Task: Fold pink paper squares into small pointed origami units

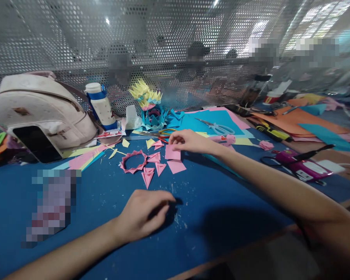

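Apparently unfolded, a pink paper square (170, 153) was pinched near its upper right corner between the thumb and fingers of the right hand (182, 140), around the middle of the blue table (99, 214). About as long as wide, it had no clear long axis; its side edges ran roughly away from the person. Just nearer lay a second pink sheet (176, 167), flat and slanted; whether the two touched was unclear. Leftward sat a pink ring (133, 170) of folded points, with loose folded triangles (147, 177) beside it, so the folding looked partly done, these two sheets remaining plain. Closer to the person, the left hand (146, 214) held nothing visible, thumb and forefinger slightly apart. Beyond lay blue scissors (212, 126); a bottle (101, 109) stood beside a backpack (41, 103)
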`<state>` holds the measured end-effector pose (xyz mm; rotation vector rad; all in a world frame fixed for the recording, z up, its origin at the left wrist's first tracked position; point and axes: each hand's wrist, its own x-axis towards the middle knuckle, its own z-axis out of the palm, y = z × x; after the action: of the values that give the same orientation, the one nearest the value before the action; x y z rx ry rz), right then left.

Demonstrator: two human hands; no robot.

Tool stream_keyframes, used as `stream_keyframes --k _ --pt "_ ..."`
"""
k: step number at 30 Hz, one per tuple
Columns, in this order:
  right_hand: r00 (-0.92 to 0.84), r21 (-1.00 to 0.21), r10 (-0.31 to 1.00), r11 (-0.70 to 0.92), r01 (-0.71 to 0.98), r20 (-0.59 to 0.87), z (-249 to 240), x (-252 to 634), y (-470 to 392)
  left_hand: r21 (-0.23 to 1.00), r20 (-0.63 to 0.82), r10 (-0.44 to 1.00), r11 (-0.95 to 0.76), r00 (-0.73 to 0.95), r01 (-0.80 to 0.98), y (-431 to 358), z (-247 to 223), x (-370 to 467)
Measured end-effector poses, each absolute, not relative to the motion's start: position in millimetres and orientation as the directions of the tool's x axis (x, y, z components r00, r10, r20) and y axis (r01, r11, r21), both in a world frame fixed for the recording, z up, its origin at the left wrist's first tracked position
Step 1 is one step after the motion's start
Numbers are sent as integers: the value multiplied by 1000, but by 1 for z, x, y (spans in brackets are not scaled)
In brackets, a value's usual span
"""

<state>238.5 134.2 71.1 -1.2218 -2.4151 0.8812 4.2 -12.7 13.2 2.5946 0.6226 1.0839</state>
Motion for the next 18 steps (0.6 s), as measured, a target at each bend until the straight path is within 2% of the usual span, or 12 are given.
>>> stream_keyframes --k 3,6,8,10,13,18 --pt "-649 -756 759 396 521 -50 72 235 116 556 584 704 -710 403 433 -6 14 2" --pt "-673 -829 736 329 453 -75 63 227 90 636 521 809 -581 274 507 0 13 0" --pt "-697 -924 708 183 335 -112 53 221 74 653 465 839 -541 283 530 2 12 -1" --pt "-729 -947 672 134 293 -131 43 218 61 651 413 848 -529 331 543 2 11 -1" --pt "-743 -942 662 180 284 -98 31 217 52 636 366 845 -534 391 557 1 10 -1" --pt "-730 -882 683 349 315 10 15 225 51 627 327 848 -525 417 575 -1 10 -1"
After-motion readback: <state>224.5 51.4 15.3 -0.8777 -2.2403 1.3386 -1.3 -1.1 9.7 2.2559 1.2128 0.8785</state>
